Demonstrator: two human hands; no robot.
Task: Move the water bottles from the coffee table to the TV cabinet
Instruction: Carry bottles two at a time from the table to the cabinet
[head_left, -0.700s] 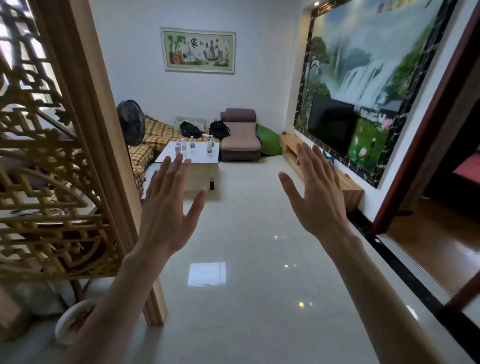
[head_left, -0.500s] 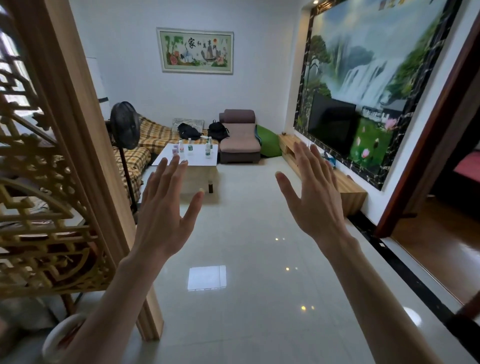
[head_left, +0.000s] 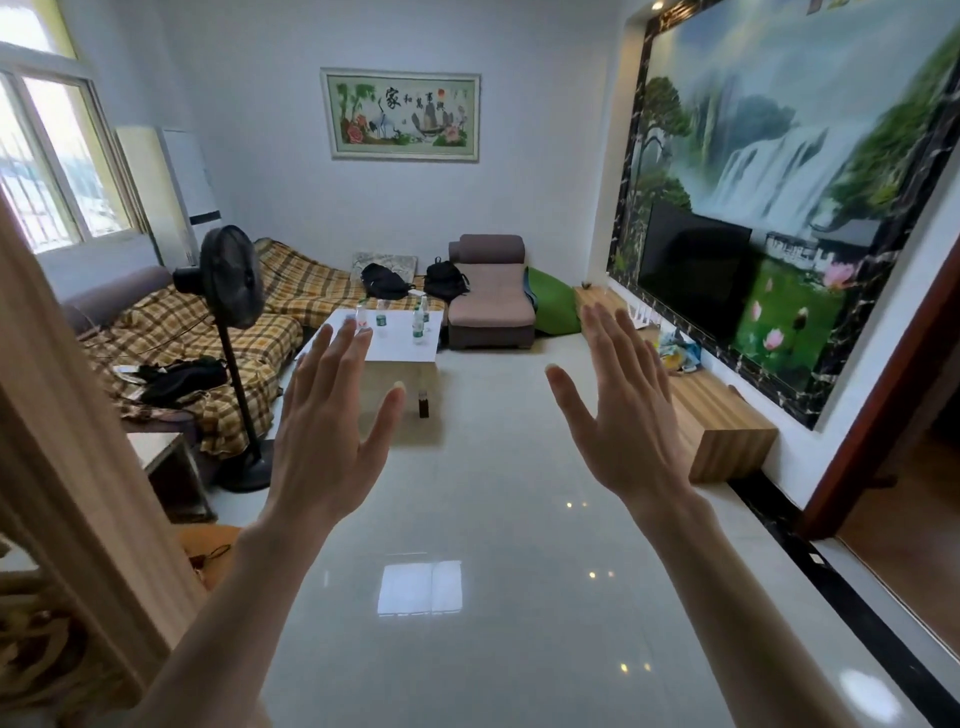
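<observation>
Several small water bottles (head_left: 418, 326) stand upright on a white coffee table (head_left: 405, 348) far across the room, beside the sofa. A long low wooden TV cabinet (head_left: 722, 415) runs along the right wall under a black TV (head_left: 693, 267). My left hand (head_left: 327, 415) and my right hand (head_left: 618, 405) are both raised in front of me, palms away, fingers spread, holding nothing. They are well short of the table. My left fingertips cover part of the table and one bottle.
A standing fan (head_left: 228, 291) rises on the left in front of a plaid-covered sofa (head_left: 208, 338). A brown armchair (head_left: 491, 304) and a green beanbag (head_left: 553, 309) sit at the far wall. A carved wooden screen post (head_left: 78, 467) stands close on my left. Glossy tiled floor (head_left: 493, 519) stretches ahead.
The view has moved forward past the wooden screen, so the sofa, fan and window show more fully. Both hands stay raised and spread, holding nothing.
</observation>
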